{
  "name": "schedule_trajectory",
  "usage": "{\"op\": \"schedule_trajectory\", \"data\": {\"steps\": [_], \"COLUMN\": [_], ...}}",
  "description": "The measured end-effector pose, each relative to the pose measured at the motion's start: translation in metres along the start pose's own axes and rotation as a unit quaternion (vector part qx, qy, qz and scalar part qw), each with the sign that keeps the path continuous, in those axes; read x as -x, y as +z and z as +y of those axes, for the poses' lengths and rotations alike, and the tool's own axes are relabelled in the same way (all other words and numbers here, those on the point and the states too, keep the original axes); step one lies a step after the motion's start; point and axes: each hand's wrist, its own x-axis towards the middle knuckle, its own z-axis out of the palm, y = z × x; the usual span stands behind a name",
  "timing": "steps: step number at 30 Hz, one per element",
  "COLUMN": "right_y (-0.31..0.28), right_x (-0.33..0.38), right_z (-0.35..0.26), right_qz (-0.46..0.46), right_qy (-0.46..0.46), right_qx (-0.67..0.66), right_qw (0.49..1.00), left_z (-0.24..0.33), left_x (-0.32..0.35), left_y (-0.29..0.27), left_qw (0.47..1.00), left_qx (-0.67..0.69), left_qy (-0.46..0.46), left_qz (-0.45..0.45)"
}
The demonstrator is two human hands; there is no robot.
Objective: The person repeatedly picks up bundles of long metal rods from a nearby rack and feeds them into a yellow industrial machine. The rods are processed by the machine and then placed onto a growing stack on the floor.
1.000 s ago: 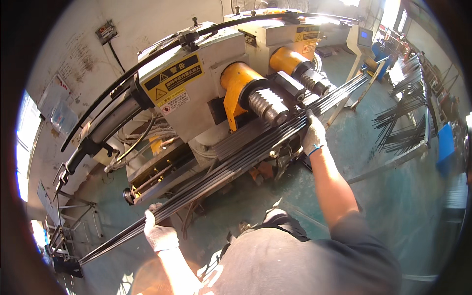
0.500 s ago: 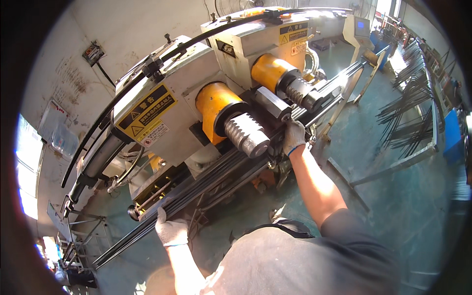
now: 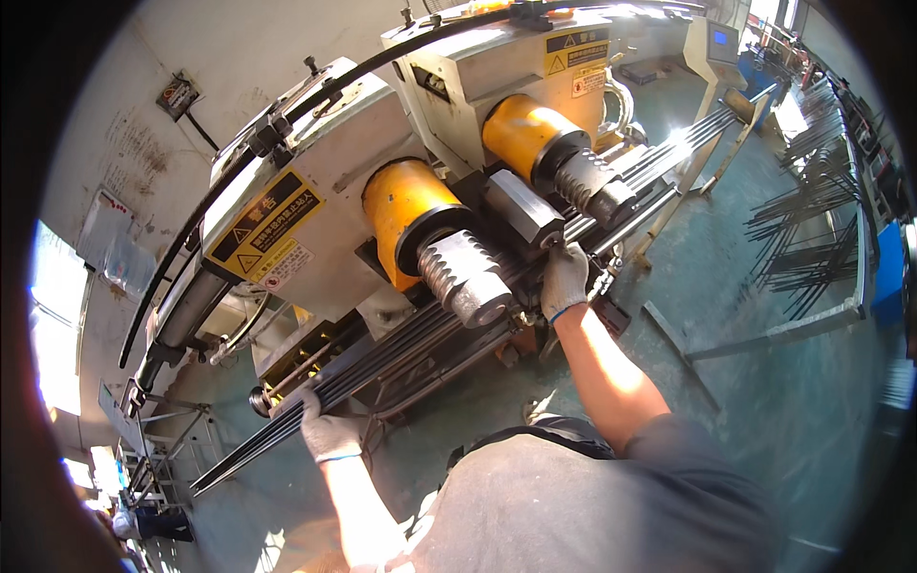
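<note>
At the lower left, a gloved left hand (image 3: 332, 436) against a bundle of long dark metal rods (image 3: 382, 353), with thumb bent up over the near side and the other fingers out of sight beneath; cannot tell how firmly closed. Farther up and to the right, a gloved right hand (image 3: 565, 280) beside the same rods, just below the end of a dark hexagonal bar (image 3: 521, 205) on a pale machine (image 3: 344, 162), with fingers curled away from view; cannot tell how tightly drawn in or around what. For the rods, a slanting course from the lower left, along the machine's front, past two ridged metal shafts (image 3: 463, 275), toward the upper right. Behind the shafts, two yellow-orange housings (image 3: 401, 196); on the machine's faces, black-and-yellow warning labels (image 3: 263, 229). At the upper right, a pale control stand (image 3: 714, 62) with a small blue screen (image 3: 721, 37); below and farther right, a spread of thin dark bars (image 3: 812, 229). Underneath, a green floor (image 3: 755, 411); at the bottom, a dark shirt (image 3: 554, 506).
</note>
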Motion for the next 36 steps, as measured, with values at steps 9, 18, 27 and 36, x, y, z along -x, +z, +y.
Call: {"op": "schedule_trajectory", "data": {"steps": [9, 18, 27, 36], "right_y": [-0.084, -0.169, -0.167, -0.298], "right_x": [0.030, 0.045, 0.050, 0.049], "right_z": [-0.001, 0.033, 0.066, 0.144], "right_qz": [0.009, -0.016, -0.107, -0.037], "right_qy": [-0.074, 0.028, 0.107, 0.161], "right_qx": [0.216, 0.166, 0.234, 0.291], "right_qw": [0.974, 0.986, 0.960, 0.942], "left_z": [0.061, -0.004, 0.016, 0.126], "left_x": [-0.017, 0.019, 0.042, -0.012], "left_y": [-0.059, 0.036, 0.048, -0.097], "left_qw": [0.985, 0.980, 0.975, 0.965], "left_qx": [0.124, 0.139, 0.163, 0.207], "left_qy": [0.019, -0.047, -0.103, 0.020], "left_qz": [0.120, 0.137, 0.108, 0.161]}}
